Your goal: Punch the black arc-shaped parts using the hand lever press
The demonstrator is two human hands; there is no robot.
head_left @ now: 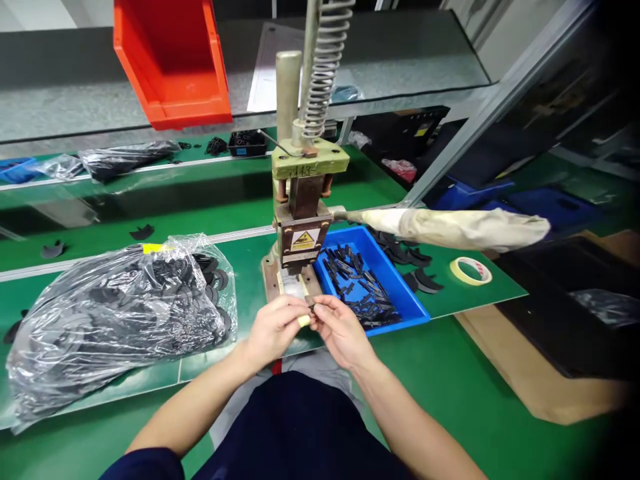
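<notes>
My left hand [277, 328] and my right hand [341, 329] meet at the front of a hand press [311, 162], fingers pinched together. Between the fingertips is a small dark piece [311, 308], mostly hidden, so its exact kind does not show. A yellow covering [303, 321] sits on a left fingertip. Just beyond the hands lies the press base [271, 280], under a block bearing a warning label [305, 239]. Right of the base, a blue tray [413, 310] holds many short black strips [367, 287].
A clear plastic bag [115, 307] of dark curved parts fills the left of the table. The press's wrapped lever [465, 225] juts out right, above a tape roll [471, 271] and loose curved parts [427, 281]. An orange bin [187, 117] sits on the upper shelf.
</notes>
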